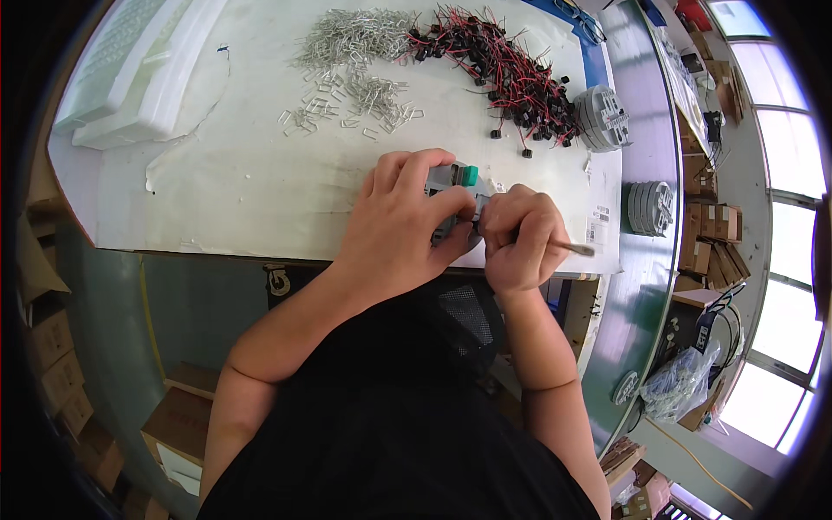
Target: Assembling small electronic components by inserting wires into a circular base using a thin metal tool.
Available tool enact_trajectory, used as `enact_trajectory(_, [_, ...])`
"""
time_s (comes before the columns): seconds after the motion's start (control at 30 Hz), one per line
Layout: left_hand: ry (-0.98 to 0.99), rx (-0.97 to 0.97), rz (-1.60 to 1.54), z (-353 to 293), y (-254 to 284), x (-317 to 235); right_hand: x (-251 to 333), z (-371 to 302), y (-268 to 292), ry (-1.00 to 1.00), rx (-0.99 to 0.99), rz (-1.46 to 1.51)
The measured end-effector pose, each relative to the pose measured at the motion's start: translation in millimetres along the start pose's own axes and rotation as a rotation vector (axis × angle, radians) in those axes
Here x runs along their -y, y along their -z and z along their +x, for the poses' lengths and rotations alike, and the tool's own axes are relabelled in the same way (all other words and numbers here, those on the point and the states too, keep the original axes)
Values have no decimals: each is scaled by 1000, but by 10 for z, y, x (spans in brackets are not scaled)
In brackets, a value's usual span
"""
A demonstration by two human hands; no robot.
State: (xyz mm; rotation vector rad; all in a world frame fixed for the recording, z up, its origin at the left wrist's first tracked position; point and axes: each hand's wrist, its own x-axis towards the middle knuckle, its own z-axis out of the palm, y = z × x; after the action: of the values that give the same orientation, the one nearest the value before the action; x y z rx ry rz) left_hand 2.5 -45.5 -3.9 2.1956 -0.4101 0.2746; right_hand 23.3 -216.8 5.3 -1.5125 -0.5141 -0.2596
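Over the near edge of the white-covered table [286,204], my left hand [390,208] is closed round a round grey plastic housing [440,178]. A green block [470,176] sits on the housing, whose lower part is mostly hidden by my fingers. At its right side, my right hand [527,230] grips a slim stick-like tool [576,249]. The tool's rear end sticks out to the right; its tip is hidden between my two hands, so its exact kind cannot be told. Both hands are close together, the left thumb and fingers near the right fingertips.
Beyond my hands lie a heap of U-shaped metal clips [355,39] and a heap of small black parts with red wires [511,74]. Stacked grey round housings [601,120] and another stack [650,208] stand to the right. White foam trays [130,78] occupy the far left.
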Motion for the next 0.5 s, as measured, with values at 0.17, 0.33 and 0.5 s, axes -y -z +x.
enact_trajectory(0.17, [-28,-6,47,25,55,-69,-41,84,-28,-118,-48,97])
enact_trajectory(0.33, [-107,152,207,210,105,-232,391,255,265,-152,-187,752])
enact_trajectory(0.5, [-124,162,-88,306,209,-298,609,174,612,-215,-97,64])
